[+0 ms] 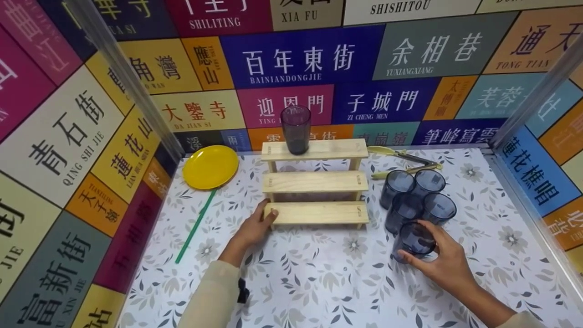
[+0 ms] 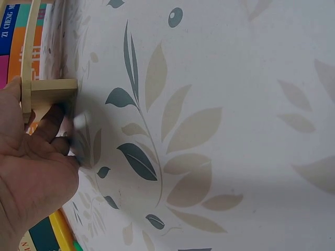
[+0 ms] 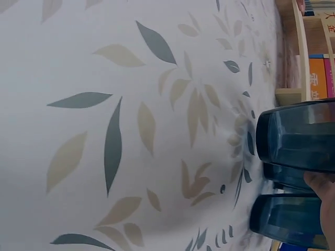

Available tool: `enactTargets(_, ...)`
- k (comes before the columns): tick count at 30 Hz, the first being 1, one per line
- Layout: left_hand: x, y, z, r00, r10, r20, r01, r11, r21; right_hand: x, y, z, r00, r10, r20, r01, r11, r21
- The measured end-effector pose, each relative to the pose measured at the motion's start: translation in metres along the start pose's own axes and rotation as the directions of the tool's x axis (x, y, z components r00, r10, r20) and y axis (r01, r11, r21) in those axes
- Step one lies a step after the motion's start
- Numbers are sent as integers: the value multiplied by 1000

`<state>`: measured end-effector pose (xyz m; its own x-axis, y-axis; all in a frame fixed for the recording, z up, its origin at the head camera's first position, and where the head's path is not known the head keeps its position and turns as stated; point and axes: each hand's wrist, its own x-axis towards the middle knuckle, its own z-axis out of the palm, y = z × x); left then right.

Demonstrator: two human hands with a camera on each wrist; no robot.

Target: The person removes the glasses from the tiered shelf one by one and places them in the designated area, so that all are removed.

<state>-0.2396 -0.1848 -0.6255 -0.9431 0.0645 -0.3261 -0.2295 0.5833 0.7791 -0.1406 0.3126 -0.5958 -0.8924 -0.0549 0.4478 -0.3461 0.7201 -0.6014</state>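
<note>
My right hand (image 1: 444, 259) grips a dark blue-grey drinking glass (image 1: 416, 239), thumb on its near side and fingers round its right. Behind it stand several matching glasses (image 1: 401, 182) in a close group; blue glasses (image 3: 298, 136) also show beside the hand in the right wrist view. My left hand (image 1: 253, 228) holds the left end of the lowest step of a three-step wooden rack (image 1: 316, 213), thumb on top. In the left wrist view, the left fingers (image 2: 51, 123) reach under that step. Another glass (image 1: 296, 132), purplish-looking, stands upright on the top step, left of centre.
A yellow plate (image 1: 210, 167) lies at the back left, with a green straw-like stick (image 1: 196, 228) in front of it. Tongs (image 1: 412, 158) with pale green ends lie behind the glasses. Walls with printed signs (image 1: 303, 57) enclose the leaf-patterned tabletop (image 1: 319, 278).
</note>
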Motion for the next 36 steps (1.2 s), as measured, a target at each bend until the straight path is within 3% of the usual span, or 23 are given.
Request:
enactTargets(20, 0, -1, 0, 999, 39, -11, -38, 999, 21, -2, 9, 11, 998, 58, -19, -58, 998, -5)
enactTargets(36, 3, -3, 1, 1000, 12, -4, -12, 999, 35, 0, 5, 10, 995, 96, 1, -96, 995, 10)
